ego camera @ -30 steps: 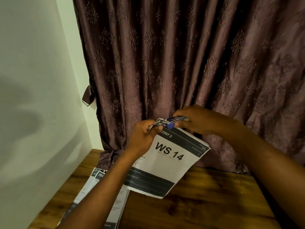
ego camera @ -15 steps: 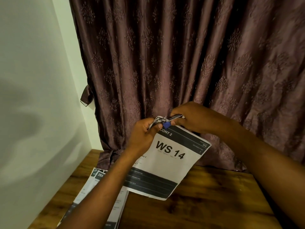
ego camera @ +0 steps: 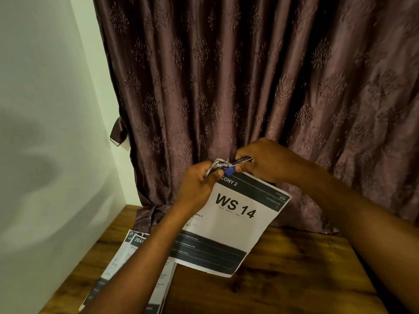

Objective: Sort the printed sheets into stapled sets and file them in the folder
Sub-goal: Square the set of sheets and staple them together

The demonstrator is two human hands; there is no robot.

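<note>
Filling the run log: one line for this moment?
left hand: pinches white WS 14 sheet corner | right hand: small blue-and-metal stapler there

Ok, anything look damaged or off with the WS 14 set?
Yes: the WS 14 sheet has a crumpled top-left corner, bunched between the left hand and the stapler in the right hand.

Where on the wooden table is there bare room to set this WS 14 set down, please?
The table is bare right of the stack of sheets, from below the WS 14 set toward the right edge. The left side is crowded by that stack; the back by the curtain.
</note>
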